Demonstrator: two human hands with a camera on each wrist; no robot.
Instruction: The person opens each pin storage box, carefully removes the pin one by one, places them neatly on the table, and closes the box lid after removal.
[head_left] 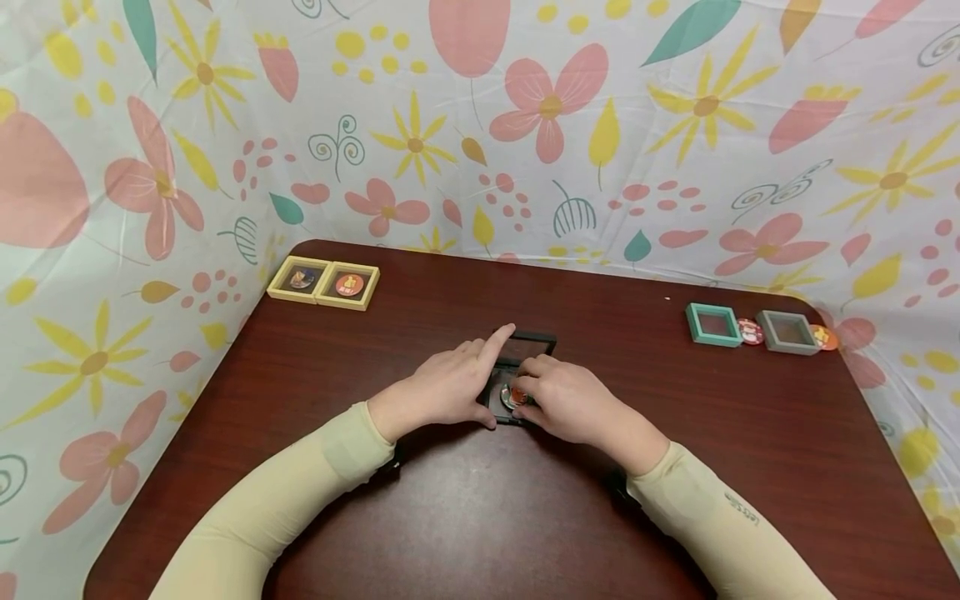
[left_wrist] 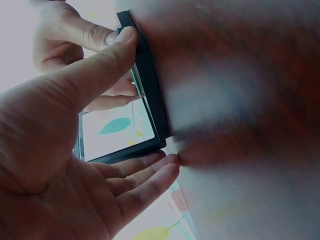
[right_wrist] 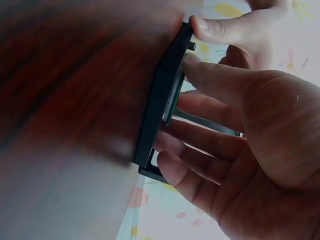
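On the table in front of me lies a black hinged display frame [head_left: 493, 412], its lid [head_left: 534, 337] raised at the far side with clear film in it. My right hand [head_left: 573, 400] pinches a round badge [head_left: 517, 397] with an orange picture and a shiny rim, just over the frame's base. In the right wrist view the badge's thin edge [right_wrist: 172, 97] shows between thumb and fingers, inside the frame. My left hand [head_left: 450, 383] steadies the frame's left side. Its thumb [left_wrist: 125, 40] presses the near edge, while the other fingers stretch beside the lid, fairly straight.
Two joined yellow frames [head_left: 324, 283], each with a round badge, sit at the table's back left. At the right are a teal frame [head_left: 712, 325], a red and white badge [head_left: 750, 331], a grey frame [head_left: 787, 332] and an orange badge [head_left: 823, 337]. Flowered cloth [head_left: 450, 125] hangs behind.
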